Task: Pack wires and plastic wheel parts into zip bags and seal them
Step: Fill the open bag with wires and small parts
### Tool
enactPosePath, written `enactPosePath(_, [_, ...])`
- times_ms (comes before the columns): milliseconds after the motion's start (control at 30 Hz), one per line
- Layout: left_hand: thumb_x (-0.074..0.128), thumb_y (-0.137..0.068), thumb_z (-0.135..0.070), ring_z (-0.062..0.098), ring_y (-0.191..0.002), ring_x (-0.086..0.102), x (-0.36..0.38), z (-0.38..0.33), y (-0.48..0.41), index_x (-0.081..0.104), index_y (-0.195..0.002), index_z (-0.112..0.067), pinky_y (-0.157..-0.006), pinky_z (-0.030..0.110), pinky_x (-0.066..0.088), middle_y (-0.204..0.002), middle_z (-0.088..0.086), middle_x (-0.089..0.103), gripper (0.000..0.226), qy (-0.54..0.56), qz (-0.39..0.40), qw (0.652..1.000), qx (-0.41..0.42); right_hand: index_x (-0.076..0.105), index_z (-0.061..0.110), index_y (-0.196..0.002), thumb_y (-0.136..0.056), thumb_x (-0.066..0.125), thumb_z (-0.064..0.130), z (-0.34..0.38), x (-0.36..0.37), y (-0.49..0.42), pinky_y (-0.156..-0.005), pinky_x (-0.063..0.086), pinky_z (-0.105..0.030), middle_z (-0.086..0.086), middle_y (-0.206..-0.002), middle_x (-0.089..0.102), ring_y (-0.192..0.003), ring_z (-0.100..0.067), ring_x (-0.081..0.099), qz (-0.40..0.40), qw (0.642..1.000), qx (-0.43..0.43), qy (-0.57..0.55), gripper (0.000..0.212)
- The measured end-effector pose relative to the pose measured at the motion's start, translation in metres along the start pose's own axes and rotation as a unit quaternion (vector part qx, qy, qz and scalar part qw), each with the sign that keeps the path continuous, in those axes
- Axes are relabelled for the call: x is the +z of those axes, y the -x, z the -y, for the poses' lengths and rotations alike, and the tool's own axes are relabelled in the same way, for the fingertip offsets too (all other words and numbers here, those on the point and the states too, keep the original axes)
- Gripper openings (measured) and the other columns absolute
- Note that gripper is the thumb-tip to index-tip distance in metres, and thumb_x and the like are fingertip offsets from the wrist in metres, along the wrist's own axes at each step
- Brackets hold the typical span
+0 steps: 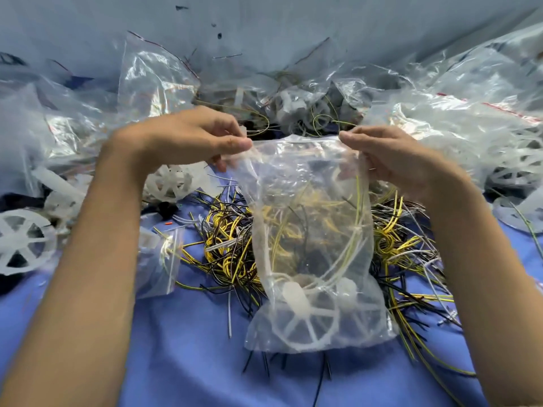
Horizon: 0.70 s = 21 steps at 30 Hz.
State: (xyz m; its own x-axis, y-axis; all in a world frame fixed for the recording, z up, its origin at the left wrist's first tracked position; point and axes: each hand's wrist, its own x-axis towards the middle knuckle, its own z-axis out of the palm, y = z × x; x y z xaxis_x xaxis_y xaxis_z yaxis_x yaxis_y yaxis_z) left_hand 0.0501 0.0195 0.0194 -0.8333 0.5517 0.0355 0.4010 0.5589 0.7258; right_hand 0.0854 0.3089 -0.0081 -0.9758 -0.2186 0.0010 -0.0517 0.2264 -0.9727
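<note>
Over the blue cloth [182, 348], a clear zip bag [311, 230] hangs between two hands. The left hand [188, 139] pinches the bag's top left corner with its thumb and curled fingers. The right hand [390, 160] pinches the top right corner the same way. A white wheel [305, 321] sits at the bottom of the bag, and a few thin wires [357, 218] stand up inside it. I cannot tell if the top strip is pressed shut.

What could go wrong? One long wire reaches up close to the top. If it pokes into the strip, the bag may not close all the way. The wheel pulls the bag down, so the thin top could slip out if the pinch is weak.

A big pile of loose wires [229, 239] lies just behind the bag. At the back, full bags [293, 104] crowd in. More side bags [470, 118] fill the right, and a spare wheel [20, 242] lies on the left. Bare cloth shows only near the person, under the bag. That looks like the best place to lay it down.
</note>
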Motion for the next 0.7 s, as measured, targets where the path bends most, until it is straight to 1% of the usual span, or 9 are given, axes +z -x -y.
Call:
enactPosePath(67, [0.055,-0.074,-0.048,0.006,-0.058,0.06,0.0,0.0,0.002,0.066,-0.071,-0.017,-0.059,0.013,0.047,-0.061,-0.006,0.066,0.033,-0.01,0.039,0.999,-0.014,0.068,0.016,-0.081,-0.066,0.071,0.051,-0.001,-0.001,0.002,-0.053,0.049,-0.016,0.002,-0.067,0.055,-0.058,-0.008,0.056,-0.009,0.999,0.018,0.046,0.038])
enactPosePath(100, [0.054,-0.075,-0.048,0.005,-0.058,0.06,0.0,0.0,0.004,0.067,-0.066,-0.018,-0.059,0.011,0.047,-0.059,-0.005,0.065,0.034,-0.012,0.05,0.999,-0.016,0.069,0.014,-0.081,-0.066,0.07,0.051,0.0,-0.001,0.003,-0.052,0.047,-0.015,-0.001,-0.067,0.051,-0.058,-0.01,0.05,-0.015,0.998,0.017,0.055,0.039])
enactPosePath(167, [0.054,-0.076,-0.048,0.006,-0.058,0.059,-0.001,0.0,0.006,0.069,-0.063,-0.018,-0.059,0.011,0.046,-0.058,-0.004,0.064,0.036,-0.001,0.048,0.999,-0.008,0.071,0.015,-0.074,-0.065,0.071,0.049,0.002,-0.001,0.006,-0.05,0.044,-0.015,0.003,-0.062,0.05,-0.056,-0.008,0.045,-0.025,0.999,0.01,0.044,0.035])
enactPosePath(300, [0.056,-0.078,-0.043,0.007,-0.056,0.057,-0.006,-0.004,0.01,0.063,-0.071,-0.002,-0.057,0.01,0.045,-0.058,-0.002,0.061,0.042,0.023,0.026,0.999,0.011,0.072,0.018,-0.071,-0.06,0.074,0.048,0.006,-0.009,0.011,-0.05,0.046,-0.012,0.006,-0.063,0.058,-0.053,-0.004,0.049,-0.011,1.0,-0.012,0.017,0.032])
enactPosePath(400, [0.057,-0.077,-0.039,0.005,-0.056,0.055,-0.007,-0.011,0.016,0.062,-0.071,-0.004,-0.055,0.009,0.043,-0.058,-0.004,0.061,0.036,0.03,0.026,0.998,0.039,0.073,0.017,-0.073,-0.068,0.071,0.04,0.012,-0.014,0.018,-0.059,0.051,-0.014,0.006,-0.067,0.067,-0.059,-0.003,0.059,0.025,0.995,-0.099,-0.018,0.023])
enactPosePath(500, [0.056,-0.077,-0.038,-0.002,-0.053,0.053,-0.01,-0.019,0.018,0.061,-0.071,-0.014,-0.049,0.006,0.038,-0.055,-0.011,0.061,0.026,0.007,-0.042,0.995,0.087,0.073,0.02,-0.074,-0.071,0.072,0.04,0.02,-0.015,0.023,-0.063,0.051,-0.016,0.006,-0.068,0.068,-0.06,-0.003,0.059,0.008,0.987,-0.158,-0.026,0.02])
enactPosePath(600, [0.06,-0.083,-0.032,-0.003,-0.046,0.048,-0.006,-0.02,0.011,0.061,-0.072,-0.018,-0.044,0.007,0.034,-0.054,-0.013,0.061,0.018,-0.026,-0.138,0.985,0.098,0.073,0.02,-0.07,-0.065,0.072,0.042,0.019,-0.016,0.022,-0.058,0.049,-0.012,0.007,-0.064,0.067,-0.058,-0.002,0.06,-0.05,0.988,-0.147,0.013,0.023])
enactPosePath(633, [0.061,-0.086,-0.028,-0.001,-0.046,0.048,-0.003,-0.019,0.009,0.061,-0.072,-0.018,-0.044,0.011,0.035,-0.056,-0.01,0.061,0.017,-0.042,-0.151,0.984,0.089,0.072,0.019,-0.069,-0.065,0.072,0.042,0.018,-0.017,0.022,-0.057,0.049,-0.011,0.006,-0.064,0.068,-0.058,-0.003,0.061,-0.057,0.989,-0.135,0.023,0.023])
enactPosePath(700, [0.059,-0.089,-0.024,0.001,-0.05,0.051,0.002,-0.018,0.005,0.06,-0.072,-0.016,-0.05,0.013,0.041,-0.063,-0.002,0.061,0.019,-0.05,-0.125,0.988,0.069,0.071,0.017,-0.071,-0.067,0.07,0.04,0.014,-0.02,0.023,-0.057,0.049,-0.011,0.003,-0.066,0.069,-0.06,-0.004,0.063,-0.044,0.992,-0.11,0.043,0.024])
